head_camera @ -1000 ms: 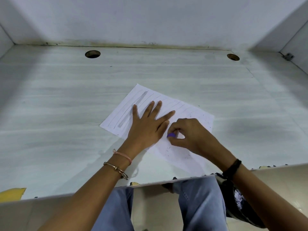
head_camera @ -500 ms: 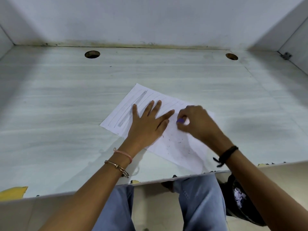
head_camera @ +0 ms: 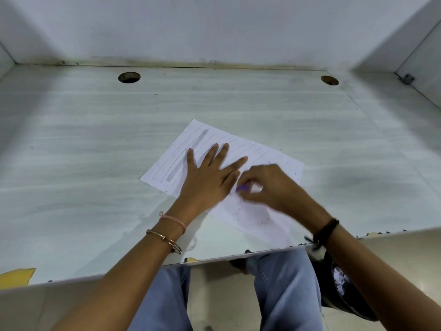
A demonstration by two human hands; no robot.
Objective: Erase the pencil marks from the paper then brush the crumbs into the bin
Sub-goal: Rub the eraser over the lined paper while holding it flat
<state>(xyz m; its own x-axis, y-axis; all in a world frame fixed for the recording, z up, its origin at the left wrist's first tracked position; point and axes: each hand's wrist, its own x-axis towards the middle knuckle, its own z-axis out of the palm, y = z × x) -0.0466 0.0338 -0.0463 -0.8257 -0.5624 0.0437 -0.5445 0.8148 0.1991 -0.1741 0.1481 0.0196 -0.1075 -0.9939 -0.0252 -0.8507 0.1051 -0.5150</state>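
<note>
Desk [head_camera: 95, 163]: open surface left, right and beyond the paper [head_camera: 274, 161], bounded by a back wall [head_camera: 214, 27] and side walls [head_camera: 424, 51], two holes [head_camera: 129, 77] near the back; left hand [head_camera: 205, 180] and right hand [head_camera: 269, 185], close together, cover the paper's middle; bin [head_camera: 338, 290] below the near edge, right.
</note>
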